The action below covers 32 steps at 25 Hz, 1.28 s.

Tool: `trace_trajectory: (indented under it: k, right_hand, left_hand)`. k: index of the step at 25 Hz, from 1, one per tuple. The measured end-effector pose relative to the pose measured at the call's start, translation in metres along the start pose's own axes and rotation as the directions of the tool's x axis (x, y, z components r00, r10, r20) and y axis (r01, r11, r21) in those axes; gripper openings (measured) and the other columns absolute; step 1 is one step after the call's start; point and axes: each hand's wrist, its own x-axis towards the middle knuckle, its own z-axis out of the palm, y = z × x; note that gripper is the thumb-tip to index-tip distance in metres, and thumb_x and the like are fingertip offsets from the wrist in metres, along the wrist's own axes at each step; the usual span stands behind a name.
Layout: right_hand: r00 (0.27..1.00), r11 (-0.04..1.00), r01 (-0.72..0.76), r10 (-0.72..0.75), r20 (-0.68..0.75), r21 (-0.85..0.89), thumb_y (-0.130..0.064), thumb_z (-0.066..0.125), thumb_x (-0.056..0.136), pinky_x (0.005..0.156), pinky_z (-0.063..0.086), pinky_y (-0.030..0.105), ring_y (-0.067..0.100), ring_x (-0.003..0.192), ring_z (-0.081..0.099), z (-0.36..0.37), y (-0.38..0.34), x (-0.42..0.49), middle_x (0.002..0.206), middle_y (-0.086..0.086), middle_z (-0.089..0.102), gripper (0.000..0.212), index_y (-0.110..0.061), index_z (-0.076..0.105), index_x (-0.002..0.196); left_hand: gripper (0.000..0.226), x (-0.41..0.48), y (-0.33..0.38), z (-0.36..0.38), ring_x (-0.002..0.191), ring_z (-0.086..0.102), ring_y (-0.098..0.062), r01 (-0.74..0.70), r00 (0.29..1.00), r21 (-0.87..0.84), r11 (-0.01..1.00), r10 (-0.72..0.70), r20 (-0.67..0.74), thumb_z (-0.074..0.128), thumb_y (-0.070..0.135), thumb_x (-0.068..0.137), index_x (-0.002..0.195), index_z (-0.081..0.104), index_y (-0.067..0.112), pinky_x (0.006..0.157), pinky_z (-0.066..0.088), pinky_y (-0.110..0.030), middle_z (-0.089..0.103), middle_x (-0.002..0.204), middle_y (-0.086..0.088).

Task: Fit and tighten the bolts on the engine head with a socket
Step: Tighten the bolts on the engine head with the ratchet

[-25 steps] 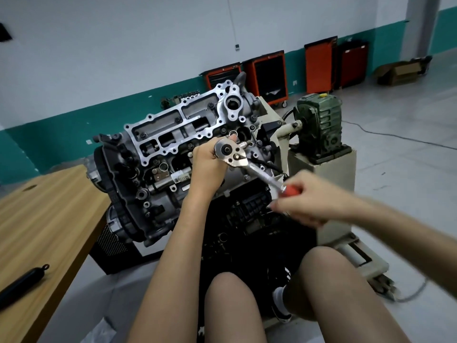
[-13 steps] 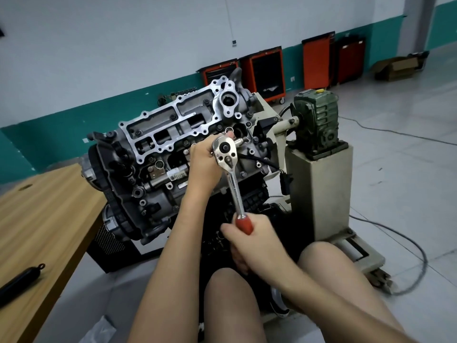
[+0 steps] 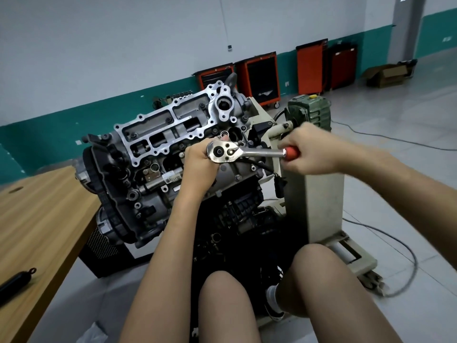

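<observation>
The engine head (image 3: 158,134), grey metal with a bright machined face and several dark bolts, sits tilted on a stand in the middle of the head view. A chrome ratchet wrench (image 3: 247,152) with a red grip lies level across its right part, handle pointing right. My left hand (image 3: 197,167) curls round the ratchet's round head from the left and holds it against the engine; the socket and bolt under it are hidden. My right hand (image 3: 311,149) grips the red handle end.
A wooden table (image 3: 42,214) stands at the left with a black cylinder (image 3: 14,283) on it. The beige stand column (image 3: 321,206) and green gearbox (image 3: 311,112) are right of the engine. Cables trail on the floor at right. Orange tool carts (image 3: 259,78) line the far wall.
My right hand has swung the ratchet handle from pointing down toward my lap up to level and pointing right. My left hand has stayed on the ratchet head.
</observation>
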Motion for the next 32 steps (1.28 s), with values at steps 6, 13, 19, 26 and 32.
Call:
trace_trajectory:
  k: [6,13,19,26,32]
  right_hand:
    - [0.96,0.517,-0.13,0.278,-0.022,0.846,-0.005,0.062,0.082,0.037,0.026,0.021,0.009,0.036,0.031,0.137,-0.082,-0.051,0.044,-0.005,0.033,0.04,-0.02,0.036,0.055]
    - [0.977,0.738,-0.201,0.195,0.082,0.644,-0.004,0.059,0.083,0.033,0.028,0.019,0.007,0.029,0.034,0.102,-0.047,-0.045,0.036,-0.008,0.036,0.038,-0.018,0.038,0.055]
    - [0.998,0.999,-0.005,0.009,-0.06,0.053,-0.009,0.062,0.077,0.044,0.031,0.015,0.005,0.041,0.041,0.013,0.004,-0.009,0.049,-0.007,0.042,0.03,-0.019,0.045,0.055]
    - [0.937,0.4,-0.086,0.345,-0.063,0.912,-0.01,0.061,0.077,0.038,0.025,0.021,0.009,0.039,0.029,0.157,-0.105,-0.045,0.043,-0.01,0.032,0.033,-0.021,0.039,0.054]
    - [0.98,0.646,-0.169,0.187,0.061,0.744,-0.002,0.058,0.085,0.034,0.028,0.019,0.006,0.033,0.032,0.114,-0.057,-0.048,0.04,-0.01,0.034,0.037,-0.02,0.036,0.061]
  left_hand:
    - [0.058,-0.004,0.007,0.006,0.048,0.026,-0.003,0.026,0.999,-0.012,1.0,-0.026,-0.03,0.057,0.023,0.094,0.039,0.04,0.034,0.056,0.028,-0.027,0.034,0.041,0.015]
    - [0.043,0.001,0.001,0.001,0.05,0.04,0.0,0.001,1.0,0.008,1.0,-0.001,0.026,0.061,0.012,0.09,0.049,0.058,0.025,0.062,0.042,-0.027,0.046,0.044,0.017]
    - [0.044,0.004,0.001,0.001,0.054,0.044,-0.006,-0.006,1.0,-0.009,1.0,0.006,-0.001,0.056,0.0,0.085,0.055,0.061,0.032,0.049,0.035,-0.014,0.052,0.052,0.014]
    - [0.035,-0.002,0.001,0.008,0.044,0.037,0.008,-0.059,0.997,-0.048,0.997,0.056,-0.051,0.061,0.016,0.091,0.057,0.051,0.019,0.054,0.033,-0.007,0.043,0.04,0.023]
    - [0.038,-0.002,0.0,0.008,0.044,0.039,0.005,-0.078,0.996,-0.015,0.997,0.077,-0.034,0.06,0.017,0.092,0.055,0.051,0.024,0.052,0.032,-0.007,0.044,0.041,0.022]
